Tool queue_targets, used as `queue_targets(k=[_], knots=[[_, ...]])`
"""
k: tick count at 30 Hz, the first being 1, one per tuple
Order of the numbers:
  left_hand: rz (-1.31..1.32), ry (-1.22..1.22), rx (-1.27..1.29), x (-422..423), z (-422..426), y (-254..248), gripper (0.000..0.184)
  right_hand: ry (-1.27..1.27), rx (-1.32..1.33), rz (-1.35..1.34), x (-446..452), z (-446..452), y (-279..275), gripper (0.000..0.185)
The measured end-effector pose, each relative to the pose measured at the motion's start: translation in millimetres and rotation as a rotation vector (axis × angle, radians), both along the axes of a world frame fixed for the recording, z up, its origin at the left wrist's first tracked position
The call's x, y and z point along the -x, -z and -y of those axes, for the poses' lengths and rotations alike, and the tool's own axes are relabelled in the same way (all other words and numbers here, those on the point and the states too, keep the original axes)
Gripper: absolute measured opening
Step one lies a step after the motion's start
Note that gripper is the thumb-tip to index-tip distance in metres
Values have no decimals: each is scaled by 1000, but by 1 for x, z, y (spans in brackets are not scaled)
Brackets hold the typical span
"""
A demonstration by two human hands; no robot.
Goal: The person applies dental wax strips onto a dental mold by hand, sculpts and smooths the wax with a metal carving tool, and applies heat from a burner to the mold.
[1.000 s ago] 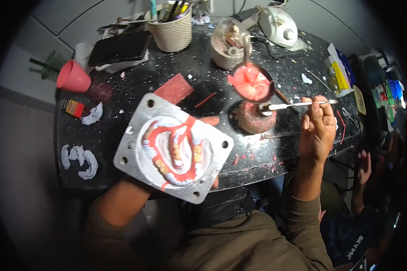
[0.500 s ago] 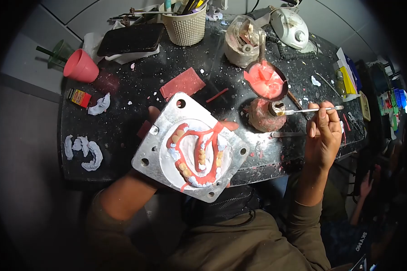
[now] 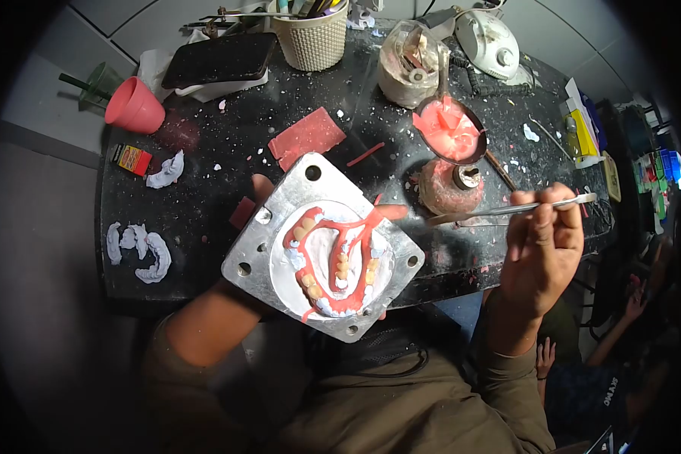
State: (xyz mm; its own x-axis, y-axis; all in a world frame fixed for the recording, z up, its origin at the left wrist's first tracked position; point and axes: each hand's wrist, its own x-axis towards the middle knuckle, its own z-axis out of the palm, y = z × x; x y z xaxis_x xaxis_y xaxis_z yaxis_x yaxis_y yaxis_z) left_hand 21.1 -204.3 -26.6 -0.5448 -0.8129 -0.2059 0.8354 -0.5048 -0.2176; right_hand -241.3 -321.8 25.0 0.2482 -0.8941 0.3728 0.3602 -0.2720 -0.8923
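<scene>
My left hand (image 3: 262,188) supports a square metal dental flask (image 3: 251,244) from beneath, its fingertips showing at two edges and the rest hidden. White plaster (image 3: 281,284) fills the round middle of the flask. Set in it are tan artificial teeth (image 3: 343,265) and red-pink wax (image 3: 346,306), with wax strips running to the rim. Pinched in the fingers of my right hand (image 3: 545,246) is a slim metal wax spatula (image 3: 499,211). Its darker blade points left, just off the flask's right side and apart from it.
Behind the spatula stands a wax-spattered burner (image 3: 448,193), with a pan (image 3: 477,155) of melted pink wax above it. Wax sheet (image 3: 308,136), plaster pieces (image 3: 156,257), a pink cup (image 3: 135,106) and a phone (image 3: 219,62) lie around the black table. Another person's hand (image 3: 545,357) shows lower right.
The spatula's tip has left the burner's mouth and moved down and left toward the flask. My right hand has lowered slightly; the flask has shifted a little right.
</scene>
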Motion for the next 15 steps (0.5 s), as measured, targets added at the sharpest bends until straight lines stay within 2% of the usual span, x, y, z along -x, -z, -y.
queue_targets(k=[2, 3, 5, 6, 8, 9, 11, 13, 14, 15], knots=[[17, 19, 131, 2, 1, 9, 120, 70, -10, 19, 14, 12, 5, 18], [-132, -8, 222, 3, 3, 16, 148, 104, -17, 19, 19, 19, 7, 19], [-280, -34, 315, 4, 5, 7, 176, 161, -59, 5, 28, 29, 8, 19], [-135, -15, 171, 2, 1, -3, 135, 185, -76, -22, 35, 36, 12, 18], [13, 3, 28, 1, 1, -23, 95, 240, -106, -81, 47, 49, 21, 18], [81, -6, -13, 0, 2, -30, 90, 239, -104, -78, 52, 52, 22, 18], [153, -16, -51, 0, 2, -31, 85, 303, -255, -386, 59, 58, 22, 21], [343, -108, 95, 0, 4, -16, 82, 308, -287, -482, 62, 66, 29, 26], [548, -163, 166, -2, 7, -6, 80, 309, -293, -583, 61, 67, 29, 28], [552, -153, 174, -5, 6, -2, 80, 310, -300, -685, 60, 66, 30, 31]])
